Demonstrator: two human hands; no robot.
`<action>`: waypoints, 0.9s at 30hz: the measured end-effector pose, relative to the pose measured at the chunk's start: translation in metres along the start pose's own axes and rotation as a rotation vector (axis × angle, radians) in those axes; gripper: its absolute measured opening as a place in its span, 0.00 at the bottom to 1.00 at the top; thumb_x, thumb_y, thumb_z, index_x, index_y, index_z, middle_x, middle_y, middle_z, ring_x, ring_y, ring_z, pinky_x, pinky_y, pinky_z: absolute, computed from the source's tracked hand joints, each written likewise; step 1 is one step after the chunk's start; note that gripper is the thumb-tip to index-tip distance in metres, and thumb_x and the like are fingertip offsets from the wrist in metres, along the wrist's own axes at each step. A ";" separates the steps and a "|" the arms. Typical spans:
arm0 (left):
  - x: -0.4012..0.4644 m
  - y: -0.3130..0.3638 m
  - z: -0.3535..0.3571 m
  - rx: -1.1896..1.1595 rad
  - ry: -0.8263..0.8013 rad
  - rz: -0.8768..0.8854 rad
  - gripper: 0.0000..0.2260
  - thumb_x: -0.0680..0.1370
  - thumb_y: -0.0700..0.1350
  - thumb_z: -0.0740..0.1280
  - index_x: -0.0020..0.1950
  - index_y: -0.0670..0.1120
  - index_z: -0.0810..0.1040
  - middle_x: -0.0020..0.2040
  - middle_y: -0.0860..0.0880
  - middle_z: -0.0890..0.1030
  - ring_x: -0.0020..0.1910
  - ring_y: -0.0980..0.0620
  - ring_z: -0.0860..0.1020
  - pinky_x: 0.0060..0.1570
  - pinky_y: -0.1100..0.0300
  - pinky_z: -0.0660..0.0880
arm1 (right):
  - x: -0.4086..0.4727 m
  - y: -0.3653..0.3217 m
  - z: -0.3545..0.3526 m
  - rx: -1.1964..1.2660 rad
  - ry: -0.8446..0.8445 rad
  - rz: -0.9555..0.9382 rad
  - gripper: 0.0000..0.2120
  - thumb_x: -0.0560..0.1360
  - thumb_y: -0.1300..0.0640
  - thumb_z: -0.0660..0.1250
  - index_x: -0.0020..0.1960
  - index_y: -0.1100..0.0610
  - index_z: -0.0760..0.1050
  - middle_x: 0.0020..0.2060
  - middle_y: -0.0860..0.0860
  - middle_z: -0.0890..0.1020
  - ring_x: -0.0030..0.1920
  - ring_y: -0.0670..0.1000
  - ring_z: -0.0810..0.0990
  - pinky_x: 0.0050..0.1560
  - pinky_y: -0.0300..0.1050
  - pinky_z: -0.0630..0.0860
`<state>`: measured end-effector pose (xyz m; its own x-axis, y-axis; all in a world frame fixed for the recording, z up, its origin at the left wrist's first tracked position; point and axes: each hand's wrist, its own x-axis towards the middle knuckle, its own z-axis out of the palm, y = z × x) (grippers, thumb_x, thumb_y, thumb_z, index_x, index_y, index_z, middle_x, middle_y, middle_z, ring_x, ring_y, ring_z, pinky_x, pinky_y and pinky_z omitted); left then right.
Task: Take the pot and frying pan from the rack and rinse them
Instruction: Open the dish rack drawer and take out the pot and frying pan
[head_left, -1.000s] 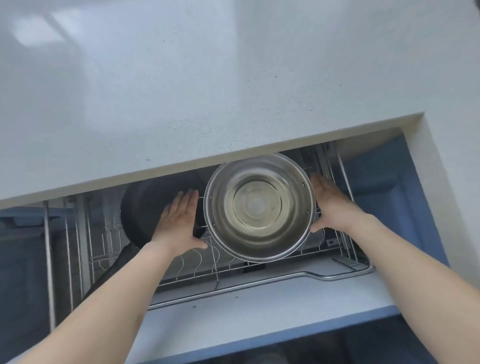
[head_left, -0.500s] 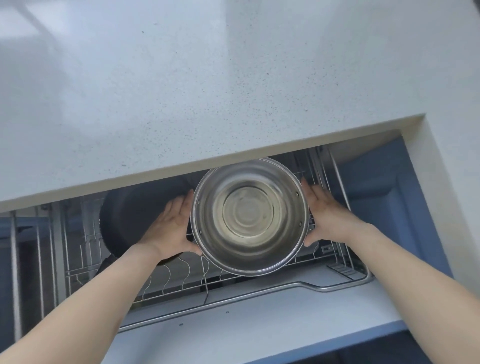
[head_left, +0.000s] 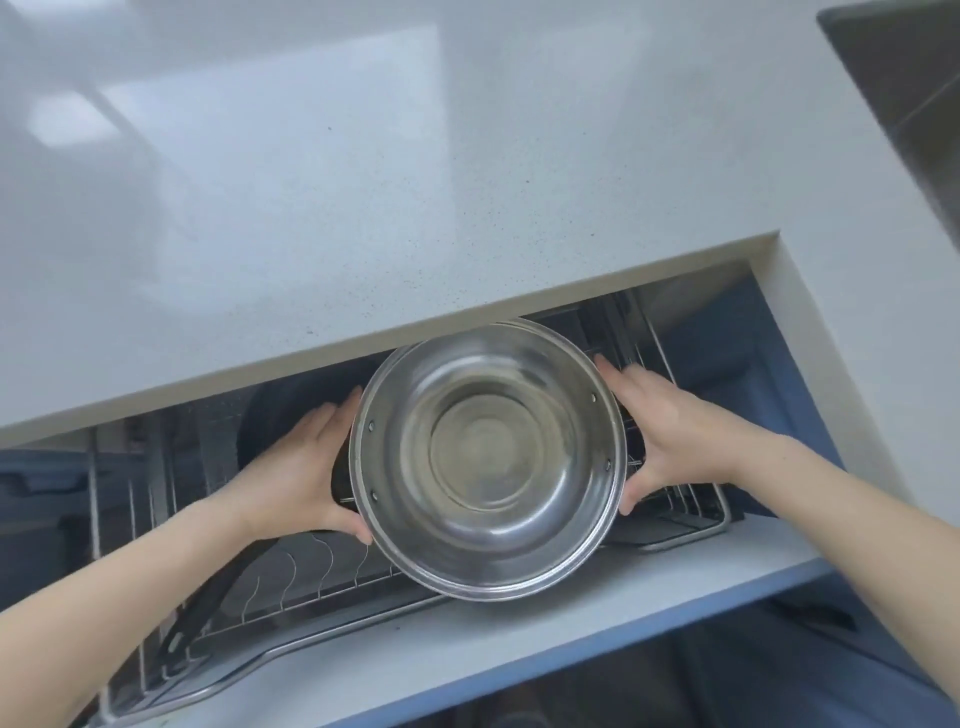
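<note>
Head view: the left hand (head_left: 298, 470) and right hand (head_left: 662, 421) grip the steel pot (head_left: 487, 457) by its sides, above the wire rack (head_left: 291, 582) in the open drawer. The dark frying pan (head_left: 291, 410) sits in the rack behind the left hand, under the tabletop (head_left: 363, 182).

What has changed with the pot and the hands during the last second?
The pot has come toward the camera, out from under the countertop. The left hand and right hand still hold its sides. The frying pan stays in the rack.
</note>
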<state>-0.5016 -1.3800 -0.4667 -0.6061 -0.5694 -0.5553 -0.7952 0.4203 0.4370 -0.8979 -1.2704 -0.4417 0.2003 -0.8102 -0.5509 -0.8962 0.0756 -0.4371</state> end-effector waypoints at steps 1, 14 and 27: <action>-0.010 0.003 -0.009 -0.011 0.000 0.034 0.69 0.50 0.74 0.75 0.79 0.55 0.38 0.74 0.51 0.59 0.70 0.54 0.60 0.69 0.61 0.62 | -0.008 -0.007 -0.004 0.029 -0.010 -0.004 0.74 0.49 0.31 0.80 0.79 0.46 0.37 0.53 0.44 0.65 0.54 0.42 0.65 0.56 0.40 0.70; -0.109 0.046 -0.067 -0.144 -0.104 0.167 0.61 0.56 0.73 0.75 0.77 0.63 0.38 0.68 0.65 0.62 0.70 0.68 0.59 0.69 0.70 0.60 | -0.108 -0.067 -0.060 0.263 -0.153 -0.032 0.62 0.53 0.38 0.83 0.72 0.26 0.44 0.56 0.42 0.69 0.61 0.43 0.70 0.66 0.45 0.69; -0.065 0.117 -0.171 0.189 0.225 0.210 0.67 0.52 0.77 0.70 0.79 0.55 0.36 0.67 0.55 0.62 0.71 0.55 0.61 0.66 0.57 0.65 | -0.136 -0.048 -0.143 -0.055 0.269 0.014 0.72 0.51 0.25 0.76 0.79 0.44 0.35 0.59 0.45 0.68 0.58 0.45 0.67 0.65 0.46 0.69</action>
<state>-0.5526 -1.4152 -0.2584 -0.7546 -0.5893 -0.2886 -0.6554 0.6559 0.3745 -0.9385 -1.2469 -0.2441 0.0816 -0.9351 -0.3449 -0.9197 0.0627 -0.3876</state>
